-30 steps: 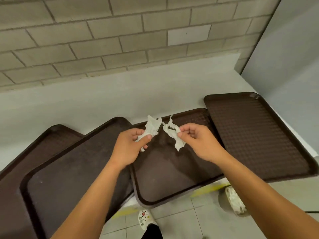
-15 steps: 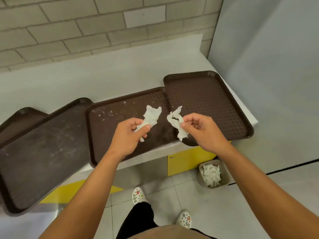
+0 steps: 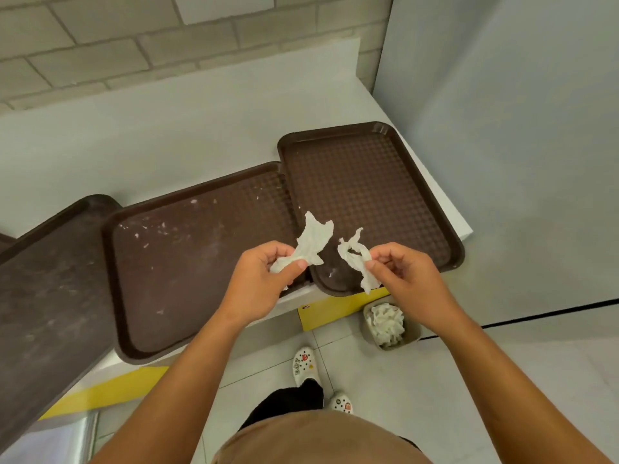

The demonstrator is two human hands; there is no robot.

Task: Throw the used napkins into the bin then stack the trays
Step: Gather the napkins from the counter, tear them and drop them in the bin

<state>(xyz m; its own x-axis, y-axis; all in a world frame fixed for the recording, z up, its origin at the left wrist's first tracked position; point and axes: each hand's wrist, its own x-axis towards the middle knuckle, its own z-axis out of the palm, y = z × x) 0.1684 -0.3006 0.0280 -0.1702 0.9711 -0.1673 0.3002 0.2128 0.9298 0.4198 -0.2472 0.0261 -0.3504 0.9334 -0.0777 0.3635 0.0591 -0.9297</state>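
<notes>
My left hand pinches a crumpled white napkin above the counter's front edge. My right hand pinches a second, twisted napkin beside it, over the near end of the right-hand brown tray. A middle brown tray with white crumbs lies to the left, and another brown tray overlaps it at far left. On the floor below my right hand stands a small beige bin holding crumpled white napkins.
The trays rest on a white counter against a brick wall. A grey wall closes the right side. My white shoes stand on the tiled floor, left of the bin. A yellow panel runs under the counter.
The view has tilted down and swung right, so the bin shows more fully. Both hands, each still holding its napkin, have drifted rightward over the counter's front edge, nearer the bin.
</notes>
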